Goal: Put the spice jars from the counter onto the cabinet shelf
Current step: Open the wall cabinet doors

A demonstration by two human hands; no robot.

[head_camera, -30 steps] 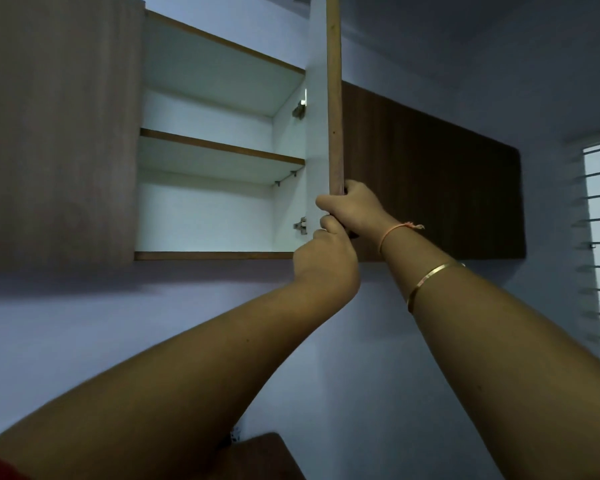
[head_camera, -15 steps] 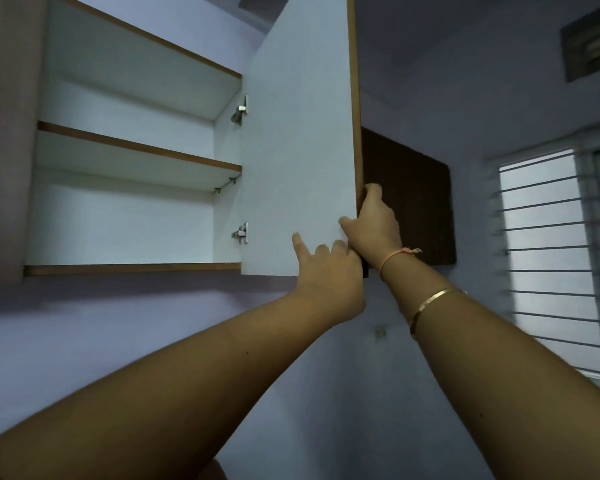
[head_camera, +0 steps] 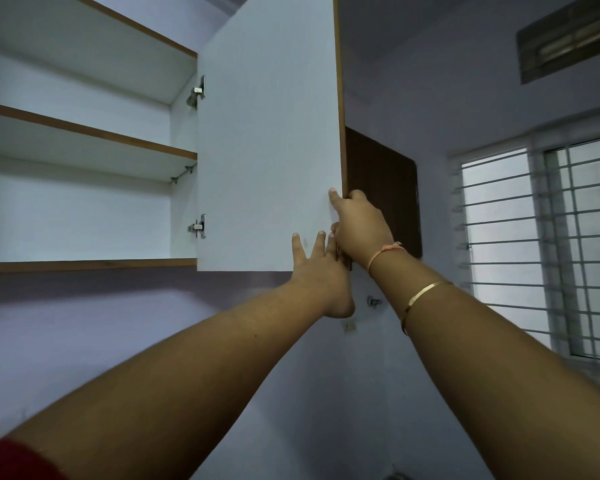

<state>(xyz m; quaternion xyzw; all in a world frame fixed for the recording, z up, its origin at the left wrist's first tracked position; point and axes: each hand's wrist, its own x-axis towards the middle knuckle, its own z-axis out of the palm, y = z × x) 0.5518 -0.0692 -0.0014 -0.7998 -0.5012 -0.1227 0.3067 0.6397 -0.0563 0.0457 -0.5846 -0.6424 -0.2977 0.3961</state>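
The cabinet (head_camera: pixel 84 209) is high up, so both arms reach up to it. Its door (head_camera: pixel 267 133) is swung wide, with the white inside facing us.

The right hand (head_camera: pixel 359 230) holds the door's loose edge. Its fingers (head_camera: pixel 356 196) are curled round the back of that edge, and the thumb lies on the white side. That is a good way to steer a door that has no knob on this side.

The left hand (head_camera: pixel 321 268) grips nothing. Its fingers are straight and spread, flat on the white side near the bottom corner, just beside the right hand (I think it is there to steady the door or push it wider).

The door hangs on two hinges (head_camera: pixel 197 227), so it swings off to the right. That leaves the shelf (head_camera: pixel 84 133) easy to reach.

No jar shows on the shelf. The spice jars are not in view, and neither is the surface they sit on, which must be lower down. So the putting away has not begun. Next, the hands will need to let go and go down for a jar.
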